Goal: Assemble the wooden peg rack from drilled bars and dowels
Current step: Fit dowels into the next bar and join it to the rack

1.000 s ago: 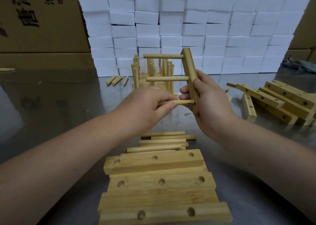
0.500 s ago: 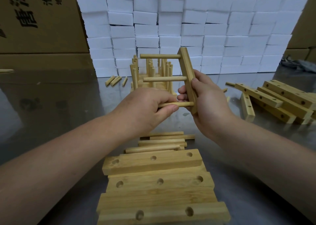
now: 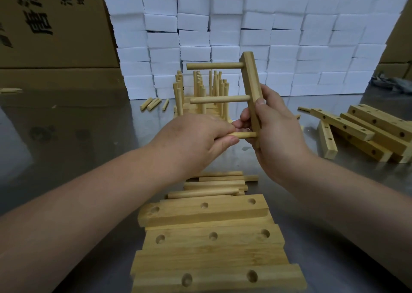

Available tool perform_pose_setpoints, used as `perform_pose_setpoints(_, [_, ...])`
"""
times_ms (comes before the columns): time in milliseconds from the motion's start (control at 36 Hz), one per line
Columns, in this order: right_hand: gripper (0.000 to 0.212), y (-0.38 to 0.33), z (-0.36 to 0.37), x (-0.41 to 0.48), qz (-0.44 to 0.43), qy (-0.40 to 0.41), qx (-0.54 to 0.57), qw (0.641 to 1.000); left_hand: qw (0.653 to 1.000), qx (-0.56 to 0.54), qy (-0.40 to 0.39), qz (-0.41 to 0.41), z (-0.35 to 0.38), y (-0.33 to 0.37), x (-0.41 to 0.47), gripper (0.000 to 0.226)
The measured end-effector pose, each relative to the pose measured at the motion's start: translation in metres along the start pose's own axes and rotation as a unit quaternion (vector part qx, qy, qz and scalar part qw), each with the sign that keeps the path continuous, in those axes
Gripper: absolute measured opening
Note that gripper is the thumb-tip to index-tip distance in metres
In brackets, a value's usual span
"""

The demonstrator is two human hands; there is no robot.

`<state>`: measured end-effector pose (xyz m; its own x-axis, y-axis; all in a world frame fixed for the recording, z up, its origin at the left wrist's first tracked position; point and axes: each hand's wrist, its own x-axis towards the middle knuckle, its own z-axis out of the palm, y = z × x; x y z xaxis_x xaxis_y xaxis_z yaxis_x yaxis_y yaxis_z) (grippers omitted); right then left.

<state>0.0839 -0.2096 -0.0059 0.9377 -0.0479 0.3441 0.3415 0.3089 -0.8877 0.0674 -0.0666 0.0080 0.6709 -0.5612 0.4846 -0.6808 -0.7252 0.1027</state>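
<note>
Drilled bar (image 3: pixel 250 87) upright in air above table, my right hand (image 3: pixel 278 136) wrapped round its lower half. Top dowel (image 3: pixel 214 65) and middle dowel (image 3: pixel 219 99) seated, sticking out left. My left hand (image 3: pixel 194 141) pinches third dowel (image 3: pixel 245 135), tip at bar's bottom hole; can't tell how deep. Loose dowels (image 3: pixel 214 185) on steel table (image 3: pixel 66 147) below hands, stacked bars (image 3: pixel 207 237) nearer me. More bars (image 3: pixel 367 132) right, finished racks (image 3: pixel 200 92) behind, white foam blocks (image 3: pixel 289 36) at back.

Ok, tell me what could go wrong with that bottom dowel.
The left hand pinches the bottom dowel at the lowest hole of the bar; pushed off-axis, it may jam or seat crooked. The right hand grips only the bar's lower half, so a hard push could twist it.
</note>
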Motion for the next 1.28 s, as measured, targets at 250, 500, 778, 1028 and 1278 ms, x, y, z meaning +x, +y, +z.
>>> perform_pose_setpoints(250, [0.026, 0.0, 0.001, -0.005, -0.027, 0.002, -0.024, 0.999, 0.998, -0.029, -0.032, -0.042, -0.002, 0.001, 0.001, 0.033])
perform_pose_setpoints(500, [0.028, -0.004, 0.005, -0.009, -0.058, 0.006, -0.065, 0.996, 0.961, -0.212, -0.083, -0.155, -0.005, 0.004, 0.001, 0.027])
perform_pose_setpoints(778, [0.028, 0.001, -0.004, -0.001, -0.026, 0.041, -0.234, 0.971, 0.957, -0.19, -0.07, -0.207, -0.007, 0.005, 0.009, 0.023])
perform_pose_setpoints(1028, [0.017, 0.008, -0.007, 0.004, 0.047, 0.049, -0.239, 0.969, 0.887, -0.388, -0.026, -0.249, -0.01, 0.0, 0.013, 0.017])
perform_pose_setpoints(1278, [0.023, -0.002, -0.018, 0.018, 0.194, 0.064, 0.034, 0.978, 0.818, -0.51, 0.001, -0.265, 0.003, -0.022, 0.008, 0.033])
